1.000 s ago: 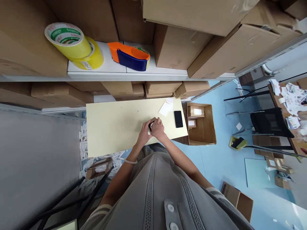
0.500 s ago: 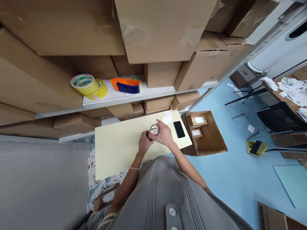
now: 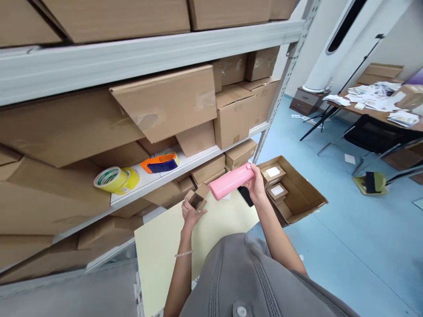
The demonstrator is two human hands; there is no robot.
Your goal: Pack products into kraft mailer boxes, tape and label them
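My right hand (image 3: 257, 182) is closed around one end of a pink cylinder-shaped bottle (image 3: 230, 180), held level above the pale yellow table (image 3: 165, 240). Raised just left of the bottle, my left hand (image 3: 191, 214) grips a small brown cardboard box (image 3: 197, 199) whose open end faces the bottle. The bottle's free end sits right beside the box opening. A black phone (image 3: 246, 197) lies on the table, partly hidden behind my right wrist.
Metal shelves (image 3: 185, 164) packed with cardboard boxes stand behind the table. Yellow tape rolls (image 3: 116, 179) and an orange and blue tape dispenser (image 3: 159, 162) rest on one shelf. An open carton (image 3: 297, 193) with small boxes sits on the blue floor at right. A desk and chair stand far right.
Both hands rose off the table. My right hand drew the pink bottle out of the small box, which stays in my left hand. The view tilted upward.
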